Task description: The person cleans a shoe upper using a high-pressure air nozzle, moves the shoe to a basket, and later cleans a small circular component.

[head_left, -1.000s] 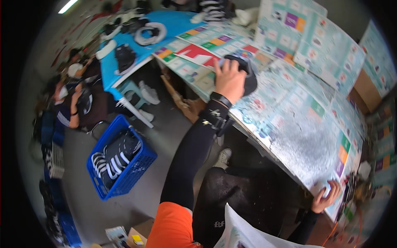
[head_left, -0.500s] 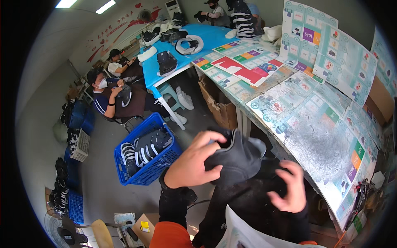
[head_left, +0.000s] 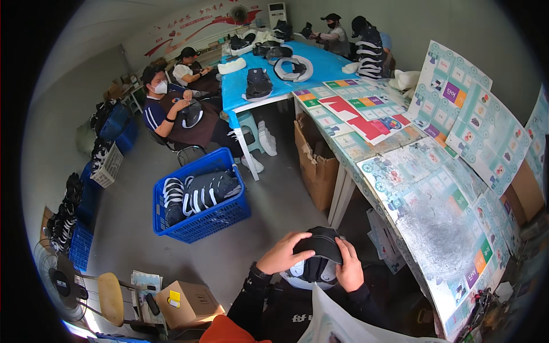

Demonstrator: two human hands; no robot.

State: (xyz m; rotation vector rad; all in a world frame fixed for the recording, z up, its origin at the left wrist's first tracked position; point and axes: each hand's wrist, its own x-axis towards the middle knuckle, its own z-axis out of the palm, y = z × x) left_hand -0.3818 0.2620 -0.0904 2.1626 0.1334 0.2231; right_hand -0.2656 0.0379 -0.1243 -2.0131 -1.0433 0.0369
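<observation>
Low in front of me, over my dark apron (head_left: 286, 314), is a black shoe upper (head_left: 318, 246) with white patches showing on its lower side. My left hand (head_left: 286, 253) grips its left edge, thumb laid across the front and fingers behind. At the opposite edge my right hand (head_left: 350, 267) is curled round it, fingertips near the top. The upper's far side and some of my fingertips are hidden.
A blue basket (head_left: 200, 218) of black-and-white striped shoe uppers stands on the floor. To the right runs a paper-covered worktable (head_left: 412, 171). Beyond it is a blue-topped table (head_left: 240, 103) with shoe parts. A seated co-worker (head_left: 171, 114) holds another upper. A cardboard box (head_left: 189, 303) sits lower left.
My right hand, earlier open and apart, now holds the upper together with my left. The upper has turned and come lower, nearer my lap. My view has shifted.
</observation>
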